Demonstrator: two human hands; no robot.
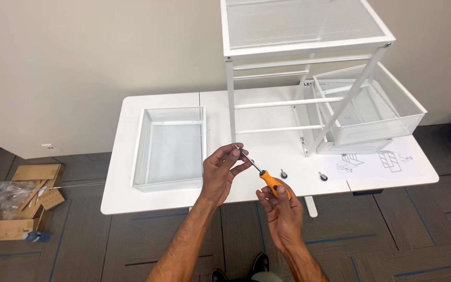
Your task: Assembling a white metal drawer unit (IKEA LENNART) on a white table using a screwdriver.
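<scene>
Both hands sit low centre in the head view, over the near table edge. Right hand (pixel 283 209) is closed around the orange handle of one screwdriver (pixel 263 175), shaft pointing to about 10 o'clock. Left hand (pixel 224 169) pinches the shaft tip between thumb and fingers; whether a screw sits there is too small to tell.

Count on the white table (pixel 131 156):
- 1 white metal frame (pixel 304 36) with mesh top, standing at 12 to 1 o'clock from the hands.
- 3 white mesh drawers: 1 loose drawer (pixel 170 149) lying flat at 10 o'clock, 2 stacked drawers (pixel 377 112) just beside the frame at 2 o'clock, leaning tilted.
- 2 small dark casters (pixel 323 176), at 3 o'clock from the screwdriver, near each other on the tabletop.
- 1 instruction sheet (pixel 377 163) under the stacked drawers' near edge.

Floor, 9 o'clock: 2 cardboard boxes (pixel 30 177) and some clear plastic wrap (pixel 3 196), well apart from the table. Shoes (pixel 259 263) show at 6 o'clock.
</scene>
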